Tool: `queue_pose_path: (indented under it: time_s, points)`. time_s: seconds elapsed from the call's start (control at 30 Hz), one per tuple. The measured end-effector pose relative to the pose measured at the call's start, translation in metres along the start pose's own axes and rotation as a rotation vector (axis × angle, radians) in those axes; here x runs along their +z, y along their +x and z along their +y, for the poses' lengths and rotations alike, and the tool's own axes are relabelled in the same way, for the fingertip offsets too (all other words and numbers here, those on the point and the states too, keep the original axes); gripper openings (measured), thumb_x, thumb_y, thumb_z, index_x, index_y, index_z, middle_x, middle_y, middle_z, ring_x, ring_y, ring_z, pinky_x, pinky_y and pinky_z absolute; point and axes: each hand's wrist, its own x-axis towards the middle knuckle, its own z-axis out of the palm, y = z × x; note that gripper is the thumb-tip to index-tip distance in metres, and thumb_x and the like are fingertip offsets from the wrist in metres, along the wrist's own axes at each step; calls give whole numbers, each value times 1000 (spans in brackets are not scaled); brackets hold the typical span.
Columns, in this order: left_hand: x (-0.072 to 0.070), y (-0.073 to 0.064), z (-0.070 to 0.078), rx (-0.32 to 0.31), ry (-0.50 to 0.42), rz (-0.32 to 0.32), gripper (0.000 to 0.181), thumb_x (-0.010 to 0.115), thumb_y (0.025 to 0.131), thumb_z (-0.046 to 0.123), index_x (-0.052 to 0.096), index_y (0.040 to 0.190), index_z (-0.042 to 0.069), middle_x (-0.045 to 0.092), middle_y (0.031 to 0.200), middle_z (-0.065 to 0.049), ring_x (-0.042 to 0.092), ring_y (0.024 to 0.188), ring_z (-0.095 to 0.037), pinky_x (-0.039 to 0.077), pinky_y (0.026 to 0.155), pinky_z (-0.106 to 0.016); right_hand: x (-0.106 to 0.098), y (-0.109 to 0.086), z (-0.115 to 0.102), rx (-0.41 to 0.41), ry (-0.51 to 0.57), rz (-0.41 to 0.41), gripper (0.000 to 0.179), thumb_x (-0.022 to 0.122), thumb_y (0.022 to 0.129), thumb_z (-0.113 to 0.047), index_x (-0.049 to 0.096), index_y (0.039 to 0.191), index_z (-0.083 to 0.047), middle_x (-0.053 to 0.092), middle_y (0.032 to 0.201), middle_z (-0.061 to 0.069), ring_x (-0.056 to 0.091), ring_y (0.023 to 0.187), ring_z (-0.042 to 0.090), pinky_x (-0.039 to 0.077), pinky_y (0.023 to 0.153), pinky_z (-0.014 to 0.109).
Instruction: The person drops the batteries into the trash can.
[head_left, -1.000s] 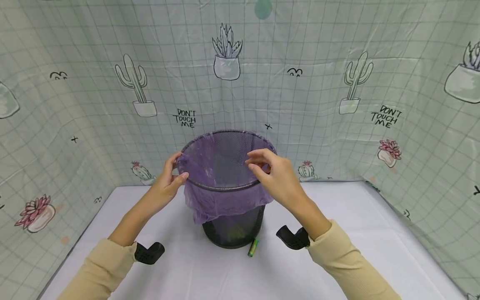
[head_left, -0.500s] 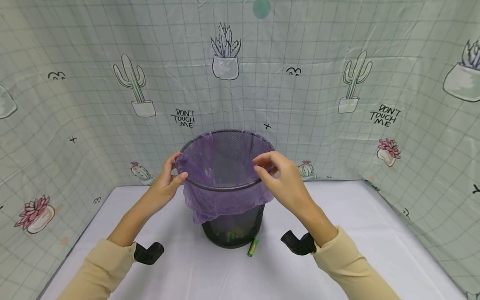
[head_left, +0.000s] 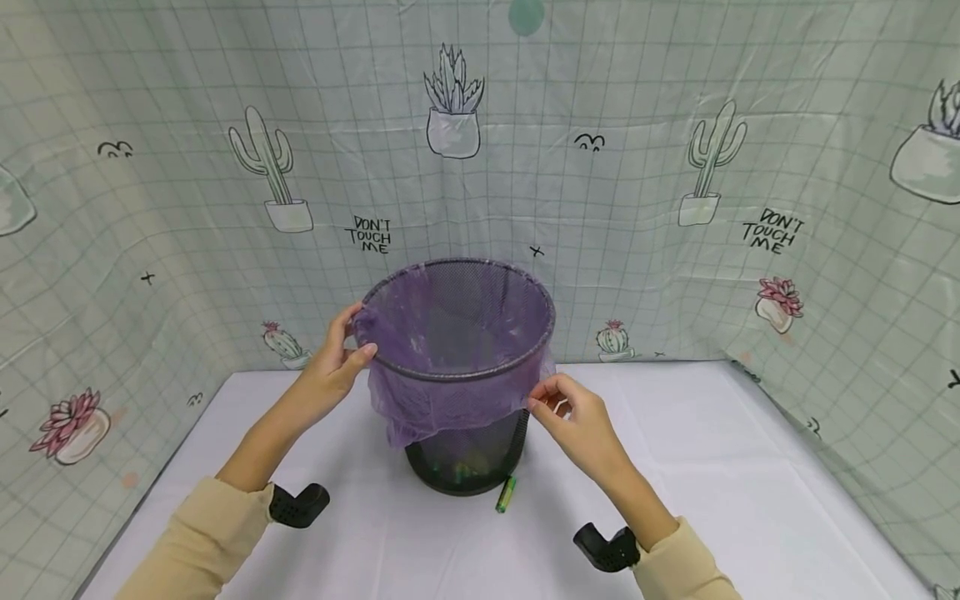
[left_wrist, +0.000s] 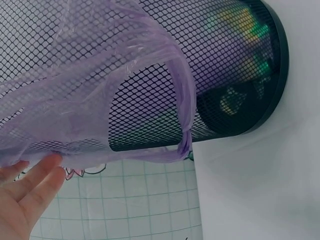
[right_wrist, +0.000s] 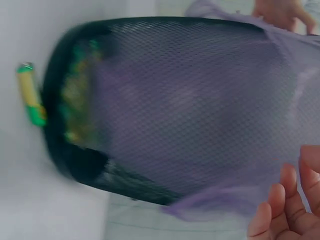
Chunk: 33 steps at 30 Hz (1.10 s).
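A black mesh trash can (head_left: 467, 460) stands upright, lined with a purple trash bag (head_left: 450, 408) whose top is folded out over the rim. My left hand (head_left: 336, 360) grips the left side of the rim and bag, thumb in front and fingers behind. In the left wrist view, fingertips of the left hand (left_wrist: 35, 192) touch the purple film. On the right, my right hand (head_left: 579, 423) pinches the hanging edge of the bag between thumb and index finger, below the rim. Its other fingers are curled in the right wrist view.
A green and yellow battery (head_left: 506, 495) lies on the white tabletop (head_left: 420, 550) by the can's base. Blurred green and yellow things (right_wrist: 80, 95) show through the mesh at the bottom. A grid-patterned cloth (head_left: 585, 200) hangs behind and at both sides.
My right hand has moved from above the rim's right side, outward and down to the bag's outer edge. My left hand and the trash can have stayed in place.
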Motion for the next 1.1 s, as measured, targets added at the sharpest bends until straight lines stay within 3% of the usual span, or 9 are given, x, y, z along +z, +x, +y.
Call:
queue_pose_path:
  time_s: [0.23,0.47,0.7,0.87,1.1]
  points:
    - [0,0,0,3,-6,3,67,38,99,26,-3,148,7,8,148,-34,43,121,-47,39,93,-59,21,-14,29,97,-31,-58,5,66,82,-11,65,85,-8,59,75,-3,49,70,6,41,63,19]
    - [0,1,0,2,10,7,67,38,99,28,-3,148,8,8,148,-34,44,120,-47,40,91,-59,35,-22,53,129,-37,-146,5,64,82,-6,66,86,-9,63,77,-3,49,69,5,42,61,20]
    - [0,1,-2,-3,17,8,67,38,99,29,-3,148,8,8,148,-34,44,120,-46,41,91,-58,42,-30,75,71,-64,-345,15,62,81,-5,66,95,-3,60,77,1,46,67,4,39,60,20]
    - [1,1,-3,-7,5,1,67,38,99,29,-3,148,8,7,148,-35,43,121,-47,39,93,-59,46,-38,86,90,-83,-488,27,67,79,-6,65,105,-1,57,78,4,44,66,6,38,57,21]
    - [0,1,-2,3,0,-2,67,38,99,29,-3,148,9,12,147,-32,46,118,-45,40,92,-57,51,-43,95,116,-142,-485,32,69,76,-4,64,107,0,52,80,5,42,70,12,36,58,22]
